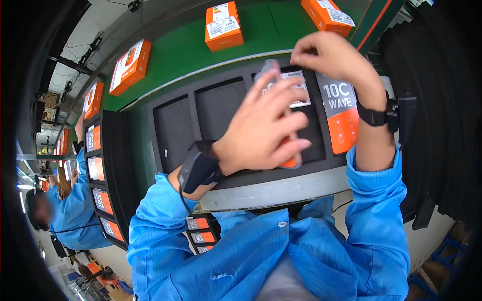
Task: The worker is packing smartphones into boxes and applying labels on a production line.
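My left hand point(271, 123) reaches over the black compartment tray point(236, 173), its spread fingers partly smeared by motion. Beneath it is a grey-and-orange phone-shaped slab point(290, 162), mostly hidden by the hand, which seems to lie across it. A white printed label point(296, 90) shows beside those fingers. My right hand point(326, 56) is curled above the tray's far edge, thumb and fingers close together; whether anything is between them is hidden. Another grey-and-orange slab point(340, 118) lies in the rightmost compartment, under my right wrist.
Orange boxes point(223, 27) stand along the green surface point(175, 67) beyond the tray. To the left, a second black tray point(120, 175) holds several similar slabs. A person in a blue sleeve point(78, 215) works there. More slabs point(201, 236) sit below the table edge.
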Demonstrator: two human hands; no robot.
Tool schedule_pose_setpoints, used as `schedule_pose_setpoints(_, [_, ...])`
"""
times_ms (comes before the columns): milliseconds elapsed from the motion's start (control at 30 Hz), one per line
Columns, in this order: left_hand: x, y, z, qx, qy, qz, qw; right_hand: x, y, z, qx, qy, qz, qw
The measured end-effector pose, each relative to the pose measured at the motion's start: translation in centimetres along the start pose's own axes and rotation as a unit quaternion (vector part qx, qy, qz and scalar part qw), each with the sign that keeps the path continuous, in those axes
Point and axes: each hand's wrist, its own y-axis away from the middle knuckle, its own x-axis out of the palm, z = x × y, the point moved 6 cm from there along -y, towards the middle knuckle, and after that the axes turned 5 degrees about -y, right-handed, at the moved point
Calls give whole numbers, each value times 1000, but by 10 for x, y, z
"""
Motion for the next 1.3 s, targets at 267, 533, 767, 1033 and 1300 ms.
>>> schedule_pose_setpoints(267, [-16,21,74,-155,53,-124,979,41,38,45,-23,237,-6,971])
schedule_pose_setpoints(533, [0,35,108,-230,395,-52,888,46,38,47,-45,251,-7,967])
schedule_pose_setpoints(767, [-12,23,90,-228,395,-70,887,45,35,45,31,223,20,974])
schedule_pose_setpoints(1033, [-22,8,83,-316,316,-16,895,-20,28,-8,80,-126,-299,943])
schedule_pose_setpoints(1300, [7,40,75,-394,705,-122,577,-19,25,-20,54,-344,-334,876])
